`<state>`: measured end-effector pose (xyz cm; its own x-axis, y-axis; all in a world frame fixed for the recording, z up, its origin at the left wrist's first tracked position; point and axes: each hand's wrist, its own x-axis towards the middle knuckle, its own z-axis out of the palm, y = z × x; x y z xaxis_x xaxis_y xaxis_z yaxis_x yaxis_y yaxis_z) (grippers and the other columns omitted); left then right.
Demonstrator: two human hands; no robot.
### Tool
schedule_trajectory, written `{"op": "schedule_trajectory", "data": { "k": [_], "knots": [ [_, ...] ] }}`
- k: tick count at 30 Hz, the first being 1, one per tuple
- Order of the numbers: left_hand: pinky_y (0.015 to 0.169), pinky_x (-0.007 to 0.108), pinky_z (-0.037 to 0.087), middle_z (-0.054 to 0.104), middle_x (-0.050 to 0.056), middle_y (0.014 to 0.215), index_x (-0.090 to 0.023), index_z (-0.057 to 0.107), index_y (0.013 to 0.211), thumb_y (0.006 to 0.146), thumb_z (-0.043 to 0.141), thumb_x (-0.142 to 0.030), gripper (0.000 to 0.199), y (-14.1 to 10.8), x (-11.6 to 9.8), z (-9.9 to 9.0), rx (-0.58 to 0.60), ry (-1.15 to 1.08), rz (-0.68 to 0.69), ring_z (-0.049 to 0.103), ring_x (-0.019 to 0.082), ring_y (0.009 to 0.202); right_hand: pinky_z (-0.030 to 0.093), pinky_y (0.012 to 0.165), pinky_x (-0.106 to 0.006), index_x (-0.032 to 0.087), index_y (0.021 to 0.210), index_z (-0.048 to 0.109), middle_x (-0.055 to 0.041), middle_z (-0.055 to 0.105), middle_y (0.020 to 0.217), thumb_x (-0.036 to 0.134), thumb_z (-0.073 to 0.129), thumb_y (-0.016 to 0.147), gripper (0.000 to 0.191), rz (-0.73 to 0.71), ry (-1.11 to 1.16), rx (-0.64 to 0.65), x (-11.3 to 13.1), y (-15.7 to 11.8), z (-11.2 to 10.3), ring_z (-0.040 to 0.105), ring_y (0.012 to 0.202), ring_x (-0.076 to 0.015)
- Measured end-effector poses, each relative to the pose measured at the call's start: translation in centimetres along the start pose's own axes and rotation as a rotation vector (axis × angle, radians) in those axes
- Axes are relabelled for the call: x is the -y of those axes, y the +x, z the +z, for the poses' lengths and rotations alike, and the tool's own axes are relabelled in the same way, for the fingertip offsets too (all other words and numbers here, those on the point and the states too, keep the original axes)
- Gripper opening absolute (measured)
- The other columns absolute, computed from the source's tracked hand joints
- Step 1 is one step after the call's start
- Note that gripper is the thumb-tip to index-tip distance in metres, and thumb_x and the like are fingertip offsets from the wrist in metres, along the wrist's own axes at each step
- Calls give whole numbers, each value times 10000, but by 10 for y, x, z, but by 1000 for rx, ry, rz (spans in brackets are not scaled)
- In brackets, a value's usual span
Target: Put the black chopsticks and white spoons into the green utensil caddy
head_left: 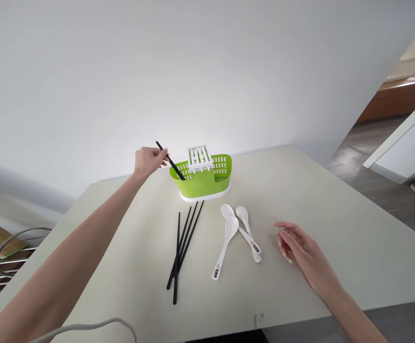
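My left hand [151, 160] pinches a black chopstick [170, 161] near its upper end. The chopstick slants down into the left compartment of a green cutlery holder [202, 185] with a white base and a white slatted piece [200, 158] at its middle. I cannot tell whether it is one stick or a pair. Several black chopsticks [186, 245] lie loosely crossed in front of the holder. To their right rest three white spoons [230, 228], partly overlapping. My right hand [296, 245], loosely curled with nothing in it, is by the tabletop right of the spoons.
The pale table [336, 233] meets a white wall [207, 71] at the back. A grey cable [96, 325] curves across the lower left, near my left arm. A metal wire rack [5, 259] stands beyond the table's left edge. Floor [371, 152] shows to the right.
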<state>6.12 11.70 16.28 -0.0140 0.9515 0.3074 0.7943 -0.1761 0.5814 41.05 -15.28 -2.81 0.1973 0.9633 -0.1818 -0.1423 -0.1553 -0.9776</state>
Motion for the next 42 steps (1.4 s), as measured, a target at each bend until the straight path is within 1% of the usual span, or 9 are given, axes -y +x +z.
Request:
{"op": "schedule_trajectory", "data": {
  "k": [5,10,15,18,23,26,30,37,42],
  "knots": [
    [639,298,614,809,107,833,-142,773,759,931,657,-369,307,7,5,7,25,18,8,737,178,633,388,512,-298,204,1129,617,13,575,698,675,635,929,512,5,-95,32,2,-1,2,467,534,-133],
    [598,259,565,812,103,853,-140,769,816,950,628,-404,327,14,10,16,21,57,21,728,164,620,403,517,-295,207,1213,601,-10,616,751,705,588,947,564,12,-185,58,-6,-2,3,522,590,-156],
    [653,246,539,816,72,852,-161,760,787,957,608,-451,369,13,13,24,13,109,20,729,154,629,408,537,-291,209,1242,600,-30,637,790,704,553,971,567,-22,-283,91,-11,-3,4,558,645,-168],
    [689,245,532,818,56,858,-172,748,768,959,609,-477,385,10,16,25,10,113,-2,730,150,635,409,537,-295,212,1244,601,-34,639,794,722,547,963,585,-26,-298,88,-10,-4,5,561,647,-176],
    [638,244,521,805,78,872,-169,754,874,968,561,-609,490,0,25,20,13,22,-38,723,162,639,417,539,-303,218,1191,624,-36,644,781,749,556,940,591,-18,-314,66,-10,-4,5,572,645,-183],
    [600,249,509,775,78,873,-172,733,934,969,526,-655,527,-19,31,16,-31,-59,-46,689,150,601,416,537,-301,217,1183,628,-33,648,775,745,558,939,585,-25,-321,63,-11,-4,4,568,639,-179],
    [591,264,476,699,34,743,-192,668,892,973,511,-646,486,-66,34,11,-40,-89,-65,611,140,549,427,552,-305,217,1194,628,-34,647,776,725,542,960,567,-37,-339,64,-11,-5,4,561,639,-177],
    [641,317,442,733,49,848,-238,652,943,915,580,-617,386,-159,37,10,329,251,14,675,230,728,425,547,-311,225,1148,641,-39,660,770,726,554,950,545,-51,-385,24,-10,-6,4,571,637,-183],
    [653,349,428,759,95,972,-243,656,958,924,561,-594,365,-201,37,15,450,431,-50,704,280,800,447,580,-319,231,1147,637,-42,670,790,700,558,961,511,-37,-395,17,-10,-7,4,573,652,-186]
  ]
}}
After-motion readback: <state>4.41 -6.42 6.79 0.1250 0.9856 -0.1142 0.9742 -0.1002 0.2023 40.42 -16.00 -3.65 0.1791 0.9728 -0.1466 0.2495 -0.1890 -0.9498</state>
